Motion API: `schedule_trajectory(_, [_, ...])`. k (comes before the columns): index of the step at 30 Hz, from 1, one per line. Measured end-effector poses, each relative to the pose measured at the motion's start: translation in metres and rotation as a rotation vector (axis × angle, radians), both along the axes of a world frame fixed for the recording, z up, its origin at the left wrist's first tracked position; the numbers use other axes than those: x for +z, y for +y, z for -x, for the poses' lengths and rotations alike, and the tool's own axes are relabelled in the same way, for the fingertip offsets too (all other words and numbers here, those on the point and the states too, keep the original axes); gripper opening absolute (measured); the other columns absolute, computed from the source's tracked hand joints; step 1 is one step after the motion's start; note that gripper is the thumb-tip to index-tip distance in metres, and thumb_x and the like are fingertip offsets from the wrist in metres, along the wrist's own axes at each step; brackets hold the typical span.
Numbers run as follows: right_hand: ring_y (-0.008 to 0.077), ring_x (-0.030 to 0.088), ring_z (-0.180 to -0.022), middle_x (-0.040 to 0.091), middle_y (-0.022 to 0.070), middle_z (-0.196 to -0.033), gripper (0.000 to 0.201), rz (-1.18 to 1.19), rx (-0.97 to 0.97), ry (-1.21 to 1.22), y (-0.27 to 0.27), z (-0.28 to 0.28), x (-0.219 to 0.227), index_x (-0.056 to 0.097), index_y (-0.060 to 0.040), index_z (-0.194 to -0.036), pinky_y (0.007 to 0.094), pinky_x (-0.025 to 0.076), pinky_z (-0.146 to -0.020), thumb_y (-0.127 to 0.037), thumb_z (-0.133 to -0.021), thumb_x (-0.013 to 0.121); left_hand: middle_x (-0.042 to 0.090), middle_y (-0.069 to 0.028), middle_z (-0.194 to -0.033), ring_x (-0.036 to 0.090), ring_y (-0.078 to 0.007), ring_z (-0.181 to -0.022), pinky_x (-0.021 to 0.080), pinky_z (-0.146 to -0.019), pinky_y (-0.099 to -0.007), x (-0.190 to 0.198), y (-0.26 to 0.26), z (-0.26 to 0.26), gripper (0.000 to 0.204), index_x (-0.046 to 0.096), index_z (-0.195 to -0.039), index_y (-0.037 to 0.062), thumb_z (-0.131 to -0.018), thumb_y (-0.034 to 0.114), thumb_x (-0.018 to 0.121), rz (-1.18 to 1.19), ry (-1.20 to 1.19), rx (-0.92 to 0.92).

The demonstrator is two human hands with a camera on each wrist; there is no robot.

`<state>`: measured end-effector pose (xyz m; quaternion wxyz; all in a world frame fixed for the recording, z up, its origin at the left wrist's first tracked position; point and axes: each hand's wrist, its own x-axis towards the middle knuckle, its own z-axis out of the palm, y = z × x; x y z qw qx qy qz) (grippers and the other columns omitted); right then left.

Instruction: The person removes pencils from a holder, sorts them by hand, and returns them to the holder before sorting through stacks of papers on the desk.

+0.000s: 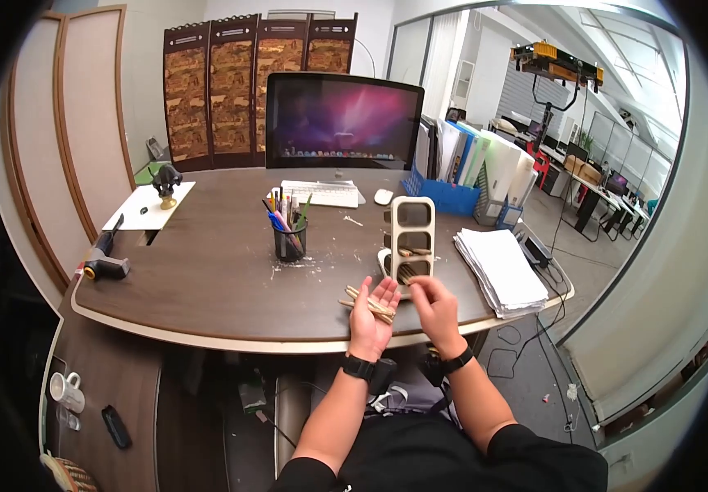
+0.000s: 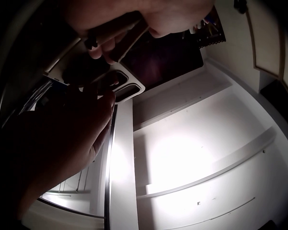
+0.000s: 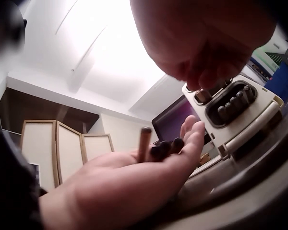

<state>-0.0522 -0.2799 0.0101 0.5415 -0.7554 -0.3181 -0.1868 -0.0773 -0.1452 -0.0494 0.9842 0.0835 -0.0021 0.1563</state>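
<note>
Palm up near the table's front edge, my left hand (image 1: 374, 316) carries several short, thin golden-brown sticks (image 1: 356, 300) across its palm, fingers extended. Their dark round ends (image 3: 177, 143) show in the right wrist view. Beside it my right hand (image 1: 433, 312) has its fingertips bunched close to the lowest compartment of a cream organizer (image 1: 429, 234) with dark compartments. I cannot tell whether those fingertips pinch anything. More sticks (image 3: 236, 101) stand in a row in the lowest compartment. Others (image 1: 414, 252) lie in the middle one. The top compartment shows no sticks.
A black mesh pen cup (image 1: 291, 244) stands left of the organizer, pale scraps around it. Stacked paper (image 1: 502, 271) lies to the right, before a blue file holder (image 1: 444, 190). Keyboard (image 1: 321, 193), mouse (image 1: 383, 197) and monitor (image 1: 342, 123) are behind. A cordless tool (image 1: 106, 262) lies far left.
</note>
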Motion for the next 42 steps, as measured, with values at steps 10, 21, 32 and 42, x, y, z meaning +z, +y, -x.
schedule_trajectory(10, [0.0123,0.068,-0.087,0.075,0.0074,-0.1,0.025,-0.005,0.297,0.342,-0.008,0.032,-0.013,0.071,0.0013,-0.122,0.0274,0.055,-0.077,-0.011,-0.101,0.069,0.054,-0.0203,-0.148,0.052,-0.032,-0.138,0.043,-0.115,-0.0447,0.002,0.0,0.003,0.054,0.038,-0.154,0.0039,-0.115,0.04,0.033,-0.18,-0.055,-0.084])
schedule_trajectory(21, [0.0068,0.059,-0.075,0.065,0.0,-0.088,0.016,-0.451,-0.15,0.019,-0.037,-0.01,0.017,0.072,-0.0001,-0.114,0.0228,0.049,-0.067,-0.008,-0.102,0.066,0.062,-0.0178,-0.136,0.062,-0.0307,-0.125,0.052,-0.106,-0.047,0.001,-0.001,0.006,0.047,0.039,-0.154,0.0149,-0.113,0.037,0.042,-0.104,-0.062,-0.107])
schedule_trajectory(32, [0.0072,0.062,-0.081,0.069,0.0019,-0.094,0.025,-0.215,-0.008,-0.016,0.008,-0.012,0.006,0.068,0.0014,-0.124,0.0225,0.05,-0.071,-0.006,-0.101,0.066,0.062,-0.0183,-0.135,0.061,-0.0315,-0.125,0.051,-0.105,-0.0489,0.001,0.002,0.008,0.049,0.042,-0.149,0.0133,-0.113,0.046,0.036,-0.12,-0.07,-0.107])
schedule_trajectory(42, [0.0123,0.07,-0.1,0.075,0.0094,-0.114,0.029,-0.01,0.414,0.386,-0.017,0.033,-0.019,0.068,0.0019,-0.129,0.0284,0.058,-0.088,-0.007,-0.101,0.068,0.062,-0.0192,-0.137,0.058,-0.0293,-0.128,0.048,-0.111,-0.043,0.004,-0.002,0.009,0.057,0.04,-0.153,0.008,-0.113,0.048,0.034,-0.209,-0.069,-0.107])
